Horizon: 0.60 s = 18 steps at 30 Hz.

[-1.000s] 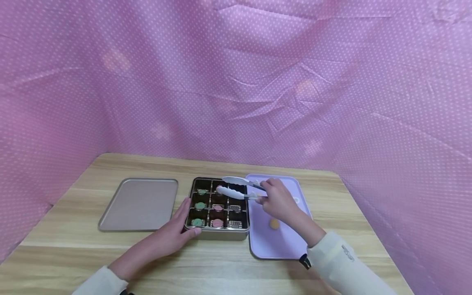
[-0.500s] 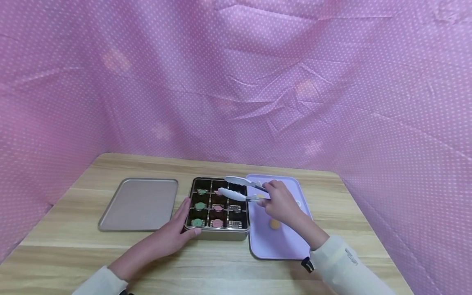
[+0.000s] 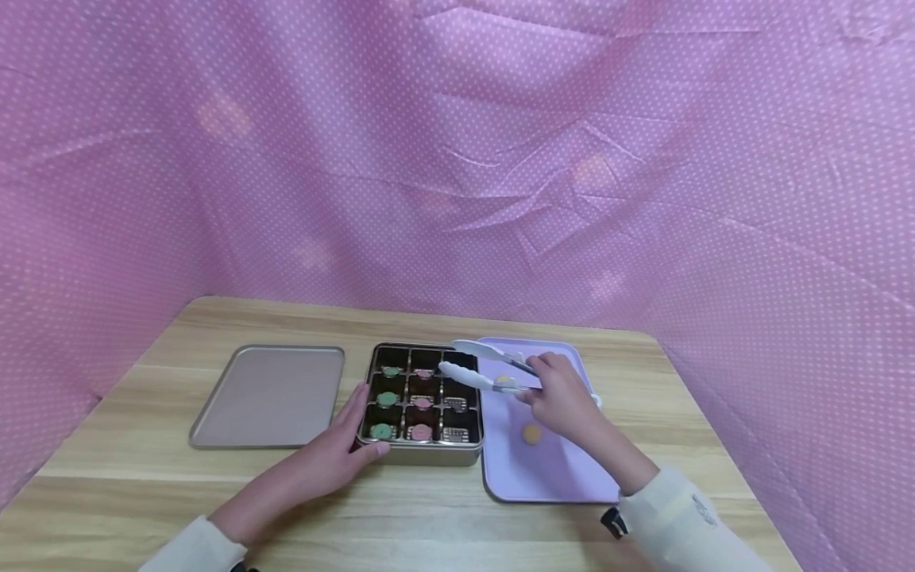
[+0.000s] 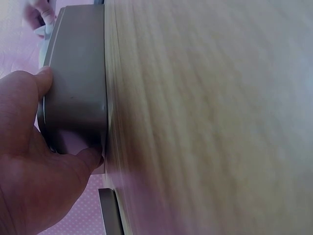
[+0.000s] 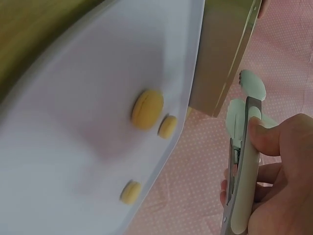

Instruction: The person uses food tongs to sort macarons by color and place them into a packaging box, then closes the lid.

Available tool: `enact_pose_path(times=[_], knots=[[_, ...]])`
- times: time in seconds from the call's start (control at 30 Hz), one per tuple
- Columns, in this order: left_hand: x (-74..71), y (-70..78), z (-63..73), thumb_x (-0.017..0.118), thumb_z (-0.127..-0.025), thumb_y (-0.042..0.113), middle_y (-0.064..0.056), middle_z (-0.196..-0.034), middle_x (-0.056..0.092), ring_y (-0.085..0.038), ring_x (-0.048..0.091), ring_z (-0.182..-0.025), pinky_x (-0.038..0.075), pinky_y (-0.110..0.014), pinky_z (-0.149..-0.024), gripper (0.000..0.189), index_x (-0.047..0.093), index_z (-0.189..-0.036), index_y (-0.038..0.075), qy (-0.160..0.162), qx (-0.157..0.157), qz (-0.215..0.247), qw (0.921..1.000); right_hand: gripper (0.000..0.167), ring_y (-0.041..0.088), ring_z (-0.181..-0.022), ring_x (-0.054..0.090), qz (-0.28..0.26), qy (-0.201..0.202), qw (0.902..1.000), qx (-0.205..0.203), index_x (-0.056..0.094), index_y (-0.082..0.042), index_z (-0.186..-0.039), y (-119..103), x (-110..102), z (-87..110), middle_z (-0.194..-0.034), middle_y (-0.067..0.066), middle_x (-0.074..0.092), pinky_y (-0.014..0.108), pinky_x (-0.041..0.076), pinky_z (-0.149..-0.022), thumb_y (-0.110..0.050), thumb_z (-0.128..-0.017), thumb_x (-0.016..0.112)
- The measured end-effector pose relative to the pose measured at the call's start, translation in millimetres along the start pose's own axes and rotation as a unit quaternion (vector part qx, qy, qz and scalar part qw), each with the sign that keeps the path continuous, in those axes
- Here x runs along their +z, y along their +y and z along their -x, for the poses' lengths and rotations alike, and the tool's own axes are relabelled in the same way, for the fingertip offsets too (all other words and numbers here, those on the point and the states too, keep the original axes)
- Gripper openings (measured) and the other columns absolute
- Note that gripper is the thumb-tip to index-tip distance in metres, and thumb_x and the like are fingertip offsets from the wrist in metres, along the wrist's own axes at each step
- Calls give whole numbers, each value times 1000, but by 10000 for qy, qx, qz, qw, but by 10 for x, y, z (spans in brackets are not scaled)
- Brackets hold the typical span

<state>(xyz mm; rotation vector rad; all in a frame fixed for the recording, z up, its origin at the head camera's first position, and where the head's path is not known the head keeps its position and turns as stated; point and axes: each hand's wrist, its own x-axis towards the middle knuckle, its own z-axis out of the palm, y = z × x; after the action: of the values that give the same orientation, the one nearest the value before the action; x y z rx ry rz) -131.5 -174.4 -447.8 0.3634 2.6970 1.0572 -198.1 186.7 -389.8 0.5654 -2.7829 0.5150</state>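
White tongs (image 3: 465, 375) partly hiding tin (image 3: 426, 455), lilac tray (image 3: 513, 469) beside, pink backdrop (image 3: 457, 167)

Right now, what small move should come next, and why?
Probably shift the tongs in the right hand toward a yellow macaron on the purple tray: they stand open and empty, and the box has empty compartments at right.

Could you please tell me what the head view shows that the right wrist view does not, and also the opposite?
Only the head view: the flat tan panel, and the green rounds and pink rounds in the box.

Only the right wrist view: a third yellow macaron on the lilac tray.

Both: the box, the tray, two yellow macarons, the pink dotted cloth, and the right hand holding the tongs.
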Motion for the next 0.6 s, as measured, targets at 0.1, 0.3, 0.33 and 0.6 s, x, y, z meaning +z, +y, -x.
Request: enact_pose_path(times=[0.1, 0.3, 0.33, 0.6], knots=[[-10, -6, -13, 49, -93, 71, -8, -169, -17, -43, 9, -153, 17, -63, -120, 106, -14, -161, 20, -7, 9, -5, 10000, 47, 32, -99, 58, -8, 115, 9999, -10, 67, 3, -116, 61, -26, 33, -105, 15, 65, 45, 52, -84, -18, -79, 86], [-21, -21, -39, 48, -93, 72, -8, -169, -17, -43, 9, -153, 17, -63, -121, 106, -14, -161, 20, -48, 25, -6, 10000, 39, 33, -101, 58, -127, 148, 9995, 248, 68, 0, -111, 215, -79, 135, -107, 16, 65, 48, 52, -86, -15, -79, 85], [-26, -22, -41, 48, -93, 72, -7, -169, -17, -43, 9, -153, 17, -63, -121, 106, -14, -161, 20, -52, 24, 6, 10000, 38, 34, -102, 58, -129, 144, 9994, 303, 68, 0, -111, 240, -85, 151, -107, 16, 65, 49, 52, -86, -15, -80, 85], [-62, -34, -47, 49, -94, 71, -8, -169, -17, -44, 10, -153, 17, -64, -120, 106, -14, -161, 20, -78, 32, -18, 10000, 47, 37, -101, 59, -25, 145, 9981, 606, 66, 6, -117, 385, -90, 272, -107, 20, 66, 51, 53, -86, -15, -80, 84]])
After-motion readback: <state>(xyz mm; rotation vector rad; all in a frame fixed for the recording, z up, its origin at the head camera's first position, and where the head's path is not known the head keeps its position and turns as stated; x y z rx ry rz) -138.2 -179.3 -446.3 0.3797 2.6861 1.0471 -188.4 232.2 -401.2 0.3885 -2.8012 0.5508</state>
